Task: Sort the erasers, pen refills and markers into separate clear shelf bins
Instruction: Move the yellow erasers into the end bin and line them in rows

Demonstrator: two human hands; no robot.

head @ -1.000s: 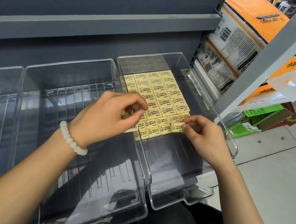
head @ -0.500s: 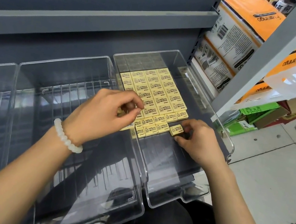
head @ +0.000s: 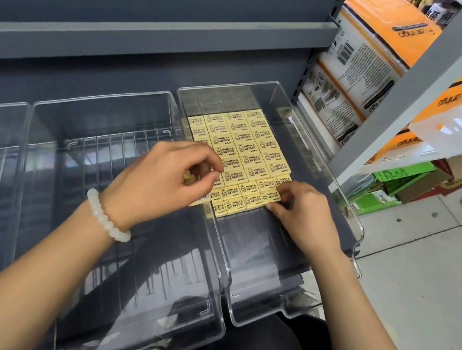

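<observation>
At nine o'clock we are seeing two clear bins sitting bare beside each other. Our left hand is hovering over the wall between bins, fingers curled closed around something yellowish we cannot make out. At twelve o'clock the yellow erasers are lying in flat rows inside the right bin. Our right hand is pinching the nearest-row eraser at its three o'clock end, fingertips covering its edge.

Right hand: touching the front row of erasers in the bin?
Touching. The head view shows the right hand with its fingertips pressed against the right end eraser of the front rows, no gap visible, inside the right clear bin.
</observation>
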